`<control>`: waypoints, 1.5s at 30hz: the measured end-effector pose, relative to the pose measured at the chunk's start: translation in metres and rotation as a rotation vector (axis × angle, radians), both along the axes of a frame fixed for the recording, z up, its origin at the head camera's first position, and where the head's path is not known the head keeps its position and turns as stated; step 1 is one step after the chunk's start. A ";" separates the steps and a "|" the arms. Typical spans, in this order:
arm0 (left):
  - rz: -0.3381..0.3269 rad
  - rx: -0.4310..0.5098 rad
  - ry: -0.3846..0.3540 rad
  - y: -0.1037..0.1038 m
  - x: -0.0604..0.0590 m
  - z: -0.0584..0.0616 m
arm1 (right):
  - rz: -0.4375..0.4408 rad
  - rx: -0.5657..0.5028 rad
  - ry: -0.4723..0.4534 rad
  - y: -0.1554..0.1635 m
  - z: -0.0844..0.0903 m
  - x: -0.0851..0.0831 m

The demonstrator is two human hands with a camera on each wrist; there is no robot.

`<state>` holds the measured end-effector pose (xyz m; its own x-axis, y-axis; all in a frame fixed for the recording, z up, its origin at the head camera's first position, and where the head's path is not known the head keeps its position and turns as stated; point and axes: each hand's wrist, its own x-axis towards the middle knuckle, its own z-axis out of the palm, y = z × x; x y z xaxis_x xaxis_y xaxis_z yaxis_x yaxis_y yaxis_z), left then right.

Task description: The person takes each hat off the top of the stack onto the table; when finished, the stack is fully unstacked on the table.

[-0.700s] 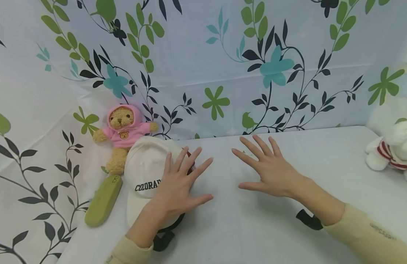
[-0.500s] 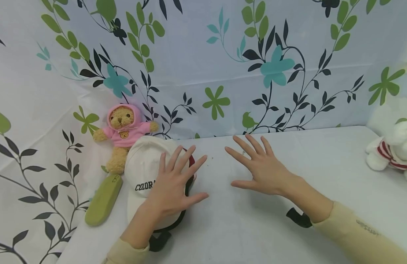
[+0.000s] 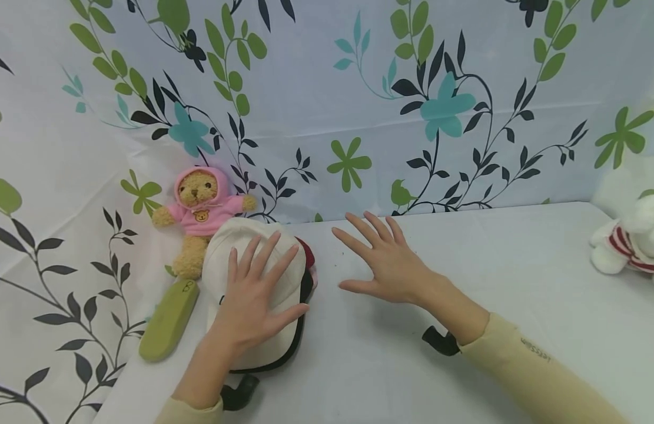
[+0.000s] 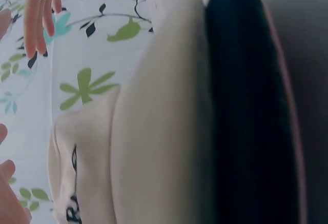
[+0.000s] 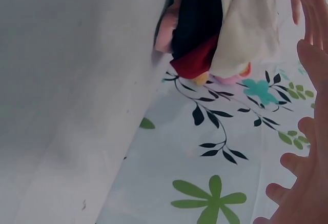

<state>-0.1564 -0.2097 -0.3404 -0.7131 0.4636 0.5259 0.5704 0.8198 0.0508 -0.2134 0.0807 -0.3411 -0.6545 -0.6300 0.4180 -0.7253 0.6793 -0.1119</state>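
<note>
My left hand (image 3: 252, 300), fingers spread, hovers over a cream baseball cap (image 3: 284, 344) and covers most of its lettering. Under that cap lie more caps: a black cap (image 5: 197, 16), a red cap (image 5: 197, 59) and something pink (image 5: 167, 33) show along the side of the stack. To the right, my right hand (image 3: 390, 262) is held above the white table with its fingers apart and nothing in it. In the left wrist view, the cream cap (image 4: 159, 131) fills the middle, a dark layer (image 4: 246, 111) beneath it.
Behind the caps sits a teddy bear (image 3: 202, 203) in a pink hoodie. A green glasses-case-like object (image 3: 169, 321) marked B lies left of them. A white plush toy (image 3: 631, 241) with a red-striped garment is at the right edge. Leaf-patterned cloth (image 3: 305, 88) hangs behind the white table (image 3: 369, 365).
Both hands have moved left, fingers still spread, the right hand farther than the left. More of the stack's right side, with its black and red parts, now shows. The caps stay put.
</note>
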 end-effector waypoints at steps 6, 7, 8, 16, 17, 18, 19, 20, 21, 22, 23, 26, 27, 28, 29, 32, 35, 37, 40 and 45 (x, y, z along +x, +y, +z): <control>0.013 0.078 0.037 -0.017 -0.003 -0.005 | 0.005 -0.032 -0.015 -0.021 0.004 -0.006; 0.012 0.096 0.047 -0.020 -0.004 -0.007 | 0.010 -0.041 -0.017 -0.025 0.005 -0.007; 0.008 0.116 0.057 -0.024 -0.004 -0.008 | 0.015 -0.048 -0.017 -0.029 0.006 -0.008; -0.026 0.306 0.062 -0.054 -0.004 -0.019 | 0.072 -0.122 -0.011 -0.060 0.010 -0.018; -0.027 0.336 0.045 -0.058 -0.004 -0.020 | 0.081 -0.134 -0.017 -0.064 0.010 -0.020; -0.023 0.363 0.026 -0.062 -0.003 -0.022 | 0.089 -0.144 -0.023 -0.068 0.010 -0.021; -0.018 0.393 0.004 -0.067 -0.002 -0.024 | 0.098 -0.155 -0.026 -0.071 0.010 -0.023; -0.013 0.427 -0.024 -0.071 0.000 -0.026 | 0.108 -0.166 -0.029 -0.075 0.011 -0.024; -0.005 0.459 -0.051 -0.074 0.001 -0.028 | 0.119 -0.179 -0.028 -0.078 0.011 -0.025; 0.006 0.489 -0.076 -0.078 0.002 -0.030 | 0.132 -0.191 -0.025 -0.082 0.012 -0.026; 0.017 0.524 -0.099 -0.081 0.003 -0.033 | 0.145 -0.198 -0.023 -0.085 0.012 -0.027; 0.039 0.628 -0.152 -0.090 0.006 -0.041 | 0.179 -0.227 -0.038 -0.096 0.014 -0.030; 0.046 0.653 -0.166 -0.093 0.006 -0.044 | 0.190 -0.233 -0.046 -0.100 0.014 -0.031; 0.052 0.679 -0.184 -0.095 0.007 -0.046 | 0.198 -0.237 -0.056 -0.103 0.014 -0.032; 0.056 0.703 -0.205 -0.097 0.008 -0.048 | 0.200 -0.239 -0.066 -0.106 0.014 -0.033; 0.094 0.749 -0.283 -0.105 0.010 -0.053 | 0.203 -0.246 -0.087 -0.115 0.012 -0.036; 0.130 0.785 -0.362 -0.112 0.012 -0.056 | 0.196 -0.245 -0.104 -0.122 0.011 -0.038; 0.147 0.799 -0.395 -0.116 0.013 -0.058 | 0.182 -0.240 -0.126 -0.125 0.010 -0.038; 0.172 0.796 -0.426 -0.120 0.016 -0.060 | 0.149 -0.227 -0.164 -0.128 0.010 -0.038; 0.233 0.746 -0.448 -0.125 0.021 -0.063 | 0.104 -0.232 -0.212 -0.134 0.009 -0.037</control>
<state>-0.1355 -0.3344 -0.4032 -0.9569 -0.0694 0.2821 0.1922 0.5767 0.7940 -0.2505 -0.0536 -0.3321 -0.6796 -0.6019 0.4195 -0.7333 0.5413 -0.4114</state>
